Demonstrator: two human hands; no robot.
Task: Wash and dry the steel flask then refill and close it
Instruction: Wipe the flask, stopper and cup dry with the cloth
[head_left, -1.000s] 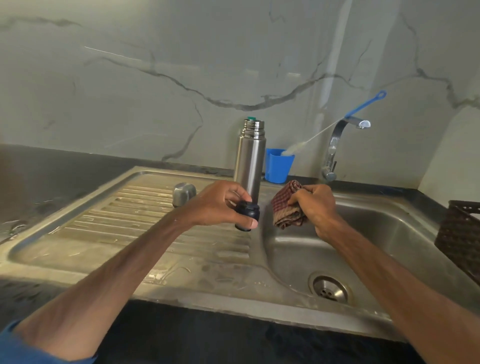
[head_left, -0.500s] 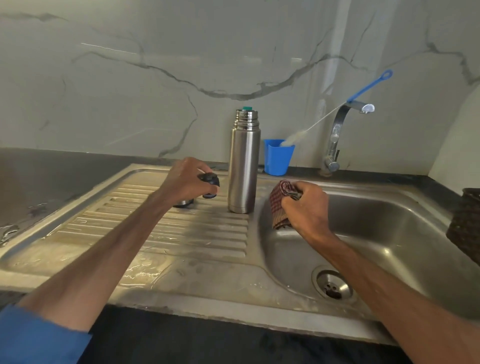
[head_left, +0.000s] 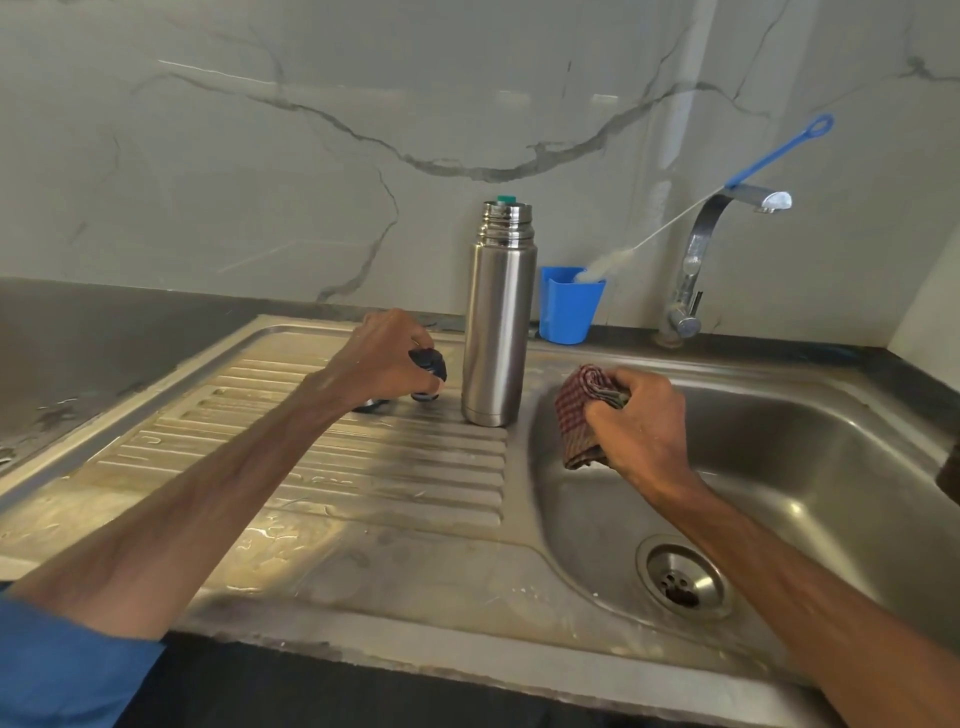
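The steel flask (head_left: 497, 317) stands upright on the ribbed drainboard (head_left: 332, 457), its threaded neck bare, with a small teal piece at its mouth. To its left, my left hand (head_left: 382, 361) grips a black stopper (head_left: 429, 365) just above the drainboard. Part of a steel cap (head_left: 370, 404) shows under that hand. To the right of the flask, my right hand (head_left: 636, 426) holds a bunched red checked cloth (head_left: 582, 415) over the left edge of the sink basin (head_left: 810, 467).
A blue cup (head_left: 566, 312) behind the flask holds a long bottle brush with a blue handle (head_left: 779, 150). The steel tap (head_left: 706, 249) rises at the back right. A drain (head_left: 680, 577) sits in the basin. Dark countertop (head_left: 78, 332) surrounds the sink.
My left hand carried the black stopper from in front of the flask to the drainboard left of it. My right hand stayed beside the basin with the cloth.
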